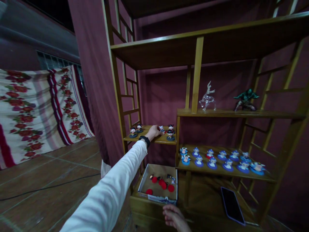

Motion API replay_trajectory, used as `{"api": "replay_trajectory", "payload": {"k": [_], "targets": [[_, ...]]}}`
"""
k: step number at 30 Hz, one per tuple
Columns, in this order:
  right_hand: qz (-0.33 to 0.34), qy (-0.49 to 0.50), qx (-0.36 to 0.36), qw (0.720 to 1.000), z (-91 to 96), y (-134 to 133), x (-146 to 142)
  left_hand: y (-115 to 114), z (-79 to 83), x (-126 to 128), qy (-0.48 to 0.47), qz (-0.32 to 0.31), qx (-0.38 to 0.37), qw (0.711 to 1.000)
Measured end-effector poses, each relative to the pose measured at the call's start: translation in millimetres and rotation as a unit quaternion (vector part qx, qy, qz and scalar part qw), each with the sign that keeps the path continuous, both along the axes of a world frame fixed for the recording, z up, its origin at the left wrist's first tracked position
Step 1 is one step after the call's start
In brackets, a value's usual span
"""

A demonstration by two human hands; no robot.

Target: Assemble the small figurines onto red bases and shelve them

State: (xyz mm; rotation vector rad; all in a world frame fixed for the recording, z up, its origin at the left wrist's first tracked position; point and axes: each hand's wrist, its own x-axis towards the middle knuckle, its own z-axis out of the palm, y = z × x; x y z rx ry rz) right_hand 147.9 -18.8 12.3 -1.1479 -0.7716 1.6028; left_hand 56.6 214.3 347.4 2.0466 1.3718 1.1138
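My left hand [153,132] reaches onto the small left shelf [154,140], its fingers closed around a small figurine [161,129] with a pale head and some red. To its right stand two dark-haired figurines, one behind [171,127] and one in front [170,134]. Another pair, a front one [133,132] and a back one [139,127], stands at the shelf's left end. My right hand [174,216] hovers low by the front of a cardboard box [158,198], fingers loosely extended and holding nothing. Inside the box lie several red discs [163,184] and small figurines [173,180].
Several blue-and-white figurines [212,162] stand in two rows on the right shelf. Above them are a clear deer figure [207,98] and a green figure [246,99]. A phone [232,204] lies at lower right. Wooden uprights [198,74] divide the shelving.
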Motion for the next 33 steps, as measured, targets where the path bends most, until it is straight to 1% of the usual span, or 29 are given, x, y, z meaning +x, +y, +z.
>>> {"api": "replay_trajectory", "payload": {"k": [6, 9, 11, 13, 18, 24, 27, 33], "targets": [[0.003, -0.016, -0.023, 1.000, -2.9, 5, -3, 0, 0.9, -1, -0.030, -0.056, -0.014, 0.998], [0.007, -0.022, -0.033, 0.999, -1.7, 5, -5, 2, 1.1, 0, -0.015, -0.034, -0.004, 0.999], [0.009, -0.027, -0.037, 0.999, 0.3, 4, -5, 4, 0.7, 0, 0.009, -0.010, 0.005, 1.000], [0.012, -0.030, -0.039, 0.999, 3.3, 2, -5, 7, -0.1, -1, 0.030, 0.000, 0.010, 0.999], [0.017, -0.035, -0.039, 0.998, 12.7, -2, -4, 8, -2.1, -3, 0.062, -0.004, 0.011, 0.998], [0.019, -0.039, -0.030, 0.999, 21.1, -8, -4, 3, 0.2, -3, 0.089, -0.009, 0.013, 0.996], [0.019, -0.038, -0.033, 0.999, 20.8, -9, -4, 2, 1.7, -2, 0.092, -0.013, 0.007, 0.996], [0.017, -0.039, -0.015, 0.999, 13.5, -8, -1, 2, 4.8, -1, 0.095, -0.016, -0.016, 0.995]]}}
